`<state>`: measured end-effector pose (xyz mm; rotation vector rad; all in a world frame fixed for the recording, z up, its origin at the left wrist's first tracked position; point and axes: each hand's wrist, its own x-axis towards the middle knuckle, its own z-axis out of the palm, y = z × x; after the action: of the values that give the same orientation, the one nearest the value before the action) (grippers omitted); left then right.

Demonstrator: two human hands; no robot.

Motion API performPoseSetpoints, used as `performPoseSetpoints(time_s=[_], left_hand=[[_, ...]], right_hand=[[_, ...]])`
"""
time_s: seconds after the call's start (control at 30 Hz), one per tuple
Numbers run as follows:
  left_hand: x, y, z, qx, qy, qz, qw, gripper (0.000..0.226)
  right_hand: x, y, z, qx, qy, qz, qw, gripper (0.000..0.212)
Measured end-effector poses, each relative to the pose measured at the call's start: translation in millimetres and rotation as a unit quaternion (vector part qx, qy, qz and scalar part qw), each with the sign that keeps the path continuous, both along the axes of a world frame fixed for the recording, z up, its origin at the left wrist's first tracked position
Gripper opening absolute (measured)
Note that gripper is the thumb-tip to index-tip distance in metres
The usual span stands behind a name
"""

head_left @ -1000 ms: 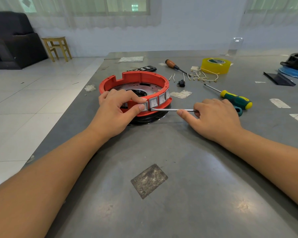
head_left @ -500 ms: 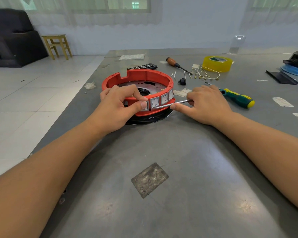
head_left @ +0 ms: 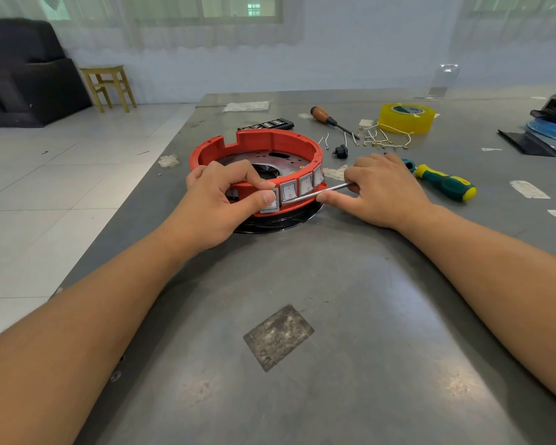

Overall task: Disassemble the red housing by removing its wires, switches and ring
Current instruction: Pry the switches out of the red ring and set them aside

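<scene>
Left hand [head_left: 219, 200] grips red housing [head_left: 257, 149] rim, thumb on switch [head_left: 270, 203]. Right hand [head_left: 379, 191] pinches screwdriver [head_left: 328, 189] shaft, tip against housing beneath switches, on bench [head_left: 334, 316].

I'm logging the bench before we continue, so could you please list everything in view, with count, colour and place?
round red plastic housing: one, red, table centre, on a black disc
square rocker switches: at least three showing, grey-white, housing's front wall
slim metal tool shaft: one, silver, against the switches
green-and-yellow-handled screwdriver: one, right of the housing
wooden-handled screwdriver: one, brown, behind the housing
roll of yellow tape: one, far right
loose wires: several, pale, beside the tape
small black plug: one, right of the housing
grey metal table: one
wooden stool: one, yellowish, on the floor, left
left hand: grips the housing, thumb on a switch
right hand: holds the shaft
</scene>
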<state>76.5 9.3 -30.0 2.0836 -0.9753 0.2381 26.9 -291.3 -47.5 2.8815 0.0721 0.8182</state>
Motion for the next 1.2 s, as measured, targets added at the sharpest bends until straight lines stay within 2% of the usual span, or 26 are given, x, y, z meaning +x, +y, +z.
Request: performPoseSetpoints(time_s=[0.27, 0.63, 0.8, 0.9, 1.0, 1.2], left_hand=[[2, 1, -10, -0.031, -0.047, 0.013, 0.998, 0.016], [-2, -2, -11, -0.038, -0.053, 0.025, 0.998, 0.019], [-1, -3, -10, -0.039, -0.049, 0.028, 0.998, 0.02], [-1, -2, -9, -0.034, -0.05, 0.023, 0.998, 0.022], [0, -2, -9, -0.034, -0.057, 0.018, 0.998, 0.022], [1, -2, -9, -0.057, -0.06, 0.005, 0.997, 0.032]], right_hand=[[-32, -5, 0, 0.008, 0.005, -0.032, 0.999, 0.075], [-80, 19, -6, 0.04, 0.083, -0.016, 0.996, 0.064], [-87, 34, -6, 0.063, 0.116, -0.005, 0.991, 0.048], [-89, 40, -4, 0.068, 0.128, -0.019, 0.989, 0.049], [-86, 53, -2, 0.077, 0.077, -0.004, 0.994, 0.061], [-60, 103, 4, 0.111, -0.08, 0.111, 0.984, 0.058]])
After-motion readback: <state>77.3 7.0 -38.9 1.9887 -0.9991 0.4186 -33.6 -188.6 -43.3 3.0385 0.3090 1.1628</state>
